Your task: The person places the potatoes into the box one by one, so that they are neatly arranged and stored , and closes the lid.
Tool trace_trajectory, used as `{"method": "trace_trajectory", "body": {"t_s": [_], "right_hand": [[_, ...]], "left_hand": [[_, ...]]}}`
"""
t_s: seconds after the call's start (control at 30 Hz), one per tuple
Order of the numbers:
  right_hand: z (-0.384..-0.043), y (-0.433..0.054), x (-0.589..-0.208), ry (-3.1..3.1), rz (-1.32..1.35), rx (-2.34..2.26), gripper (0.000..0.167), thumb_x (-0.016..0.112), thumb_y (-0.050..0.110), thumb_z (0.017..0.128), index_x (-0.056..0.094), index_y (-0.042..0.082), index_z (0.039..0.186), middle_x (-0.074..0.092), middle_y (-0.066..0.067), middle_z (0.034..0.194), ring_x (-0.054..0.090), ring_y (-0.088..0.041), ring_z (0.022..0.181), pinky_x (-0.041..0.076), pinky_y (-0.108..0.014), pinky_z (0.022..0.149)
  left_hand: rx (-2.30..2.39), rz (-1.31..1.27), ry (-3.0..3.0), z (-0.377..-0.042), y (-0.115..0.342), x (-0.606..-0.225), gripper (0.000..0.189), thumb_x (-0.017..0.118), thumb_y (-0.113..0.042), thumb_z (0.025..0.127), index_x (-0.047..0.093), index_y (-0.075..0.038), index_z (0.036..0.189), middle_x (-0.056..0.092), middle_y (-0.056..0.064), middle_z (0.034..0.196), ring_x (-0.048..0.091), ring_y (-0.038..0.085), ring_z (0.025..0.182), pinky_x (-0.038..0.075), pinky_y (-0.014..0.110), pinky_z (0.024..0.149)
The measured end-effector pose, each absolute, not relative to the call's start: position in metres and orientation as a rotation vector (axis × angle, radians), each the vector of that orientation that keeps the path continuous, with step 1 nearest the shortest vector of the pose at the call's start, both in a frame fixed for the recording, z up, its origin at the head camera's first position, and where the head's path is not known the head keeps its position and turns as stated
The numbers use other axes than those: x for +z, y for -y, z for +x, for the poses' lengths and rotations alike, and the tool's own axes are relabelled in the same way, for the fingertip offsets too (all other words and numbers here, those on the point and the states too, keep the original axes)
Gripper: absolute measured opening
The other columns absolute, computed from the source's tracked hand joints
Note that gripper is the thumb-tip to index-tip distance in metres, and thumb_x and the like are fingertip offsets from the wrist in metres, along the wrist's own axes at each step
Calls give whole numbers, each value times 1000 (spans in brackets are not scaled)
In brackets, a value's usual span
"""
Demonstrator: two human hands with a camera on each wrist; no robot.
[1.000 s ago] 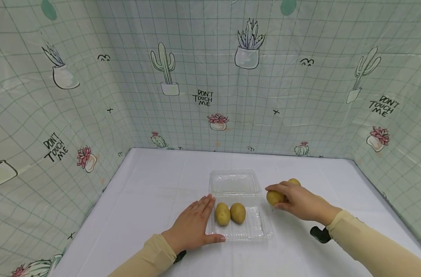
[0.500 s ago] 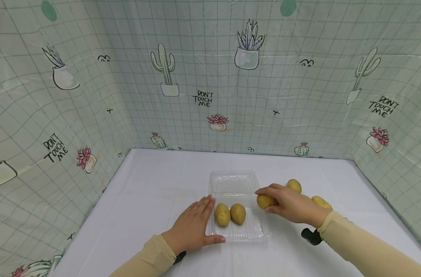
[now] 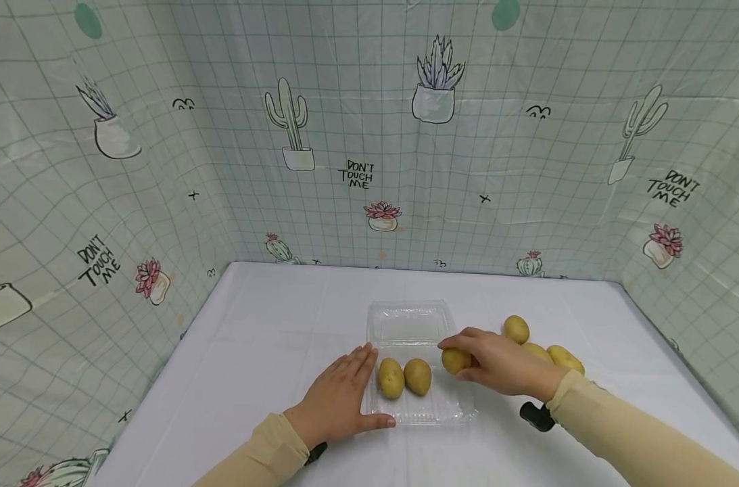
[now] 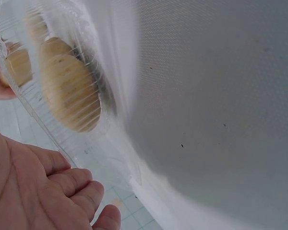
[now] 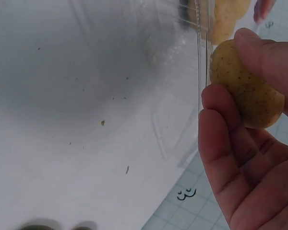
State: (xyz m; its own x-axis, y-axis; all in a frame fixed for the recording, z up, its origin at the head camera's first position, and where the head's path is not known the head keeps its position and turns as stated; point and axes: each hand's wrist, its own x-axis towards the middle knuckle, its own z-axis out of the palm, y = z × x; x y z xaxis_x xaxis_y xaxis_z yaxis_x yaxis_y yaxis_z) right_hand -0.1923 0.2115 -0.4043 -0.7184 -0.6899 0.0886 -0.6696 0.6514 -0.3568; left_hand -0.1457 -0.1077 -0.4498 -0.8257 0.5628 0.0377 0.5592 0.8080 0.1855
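A clear plastic clamshell box (image 3: 448,404) lies open on the white table, with two potatoes (image 3: 391,377) (image 3: 418,376) side by side in its near half. My right hand (image 3: 497,362) grips a third potato (image 3: 455,360) (image 5: 245,91) over the box's right part. My left hand (image 3: 339,396) lies flat on the table against the box's left edge, thumb along its front rim. In the left wrist view the potatoes (image 4: 69,91) show through the ribbed wall of the box (image 4: 93,143).
Three loose potatoes (image 3: 516,329) (image 3: 536,352) (image 3: 565,358) lie on the table right of the box, behind my right wrist. The lid (image 3: 408,321) lies open toward the back. Cactus-print curtain walls (image 3: 369,135) close in three sides.
My right hand has carried its potato leftward from the loose potatoes to above the box. The left hand has stayed put.
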Motion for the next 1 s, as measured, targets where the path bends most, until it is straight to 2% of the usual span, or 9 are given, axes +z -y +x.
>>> {"method": "trace_trajectory", "body": {"t_s": [0.27, 0.43, 0.77, 1.0], "right_hand": [[-190, -201, -406, -2801, -1172, -440, 47, 80, 20, 86, 64, 15, 130, 61, 6, 113, 56, -4, 76, 51, -24, 66], [-191, -197, -412, -2812, -1181, -378, 48, 81, 21, 85, 65, 16, 129, 61, 6, 111, 57, -8, 78, 52, -26, 66], [-191, -195, -419, -2847, -1186, -303, 49, 83, 24, 83, 66, 17, 128, 64, 5, 109, 59, -8, 82, 53, -31, 65], [-191, -193, -423, -2871, -1143, -257, 49, 85, 27, 80, 67, 19, 125, 69, 1, 112, 65, -17, 93, 55, -39, 69]], "left_hand": [[296, 921, -2964, -145, 108, -450, 109, 51, -79, 85, 26, 0, 156, 25, 16, 161, 24, 28, 148, 23, 42, 118], [297, 930, -2969, -145, 108, -450, 108, 51, -78, 85, 26, 0, 156, 25, 16, 161, 24, 28, 148, 23, 42, 118], [303, 921, -2965, -146, 108, -451, 108, 52, -77, 85, 26, 0, 156, 25, 16, 161, 23, 28, 148, 23, 42, 118], [312, 917, -2968, -145, 108, -450, 108, 52, -77, 85, 26, 0, 156, 25, 16, 161, 24, 28, 148, 23, 42, 118]]}}
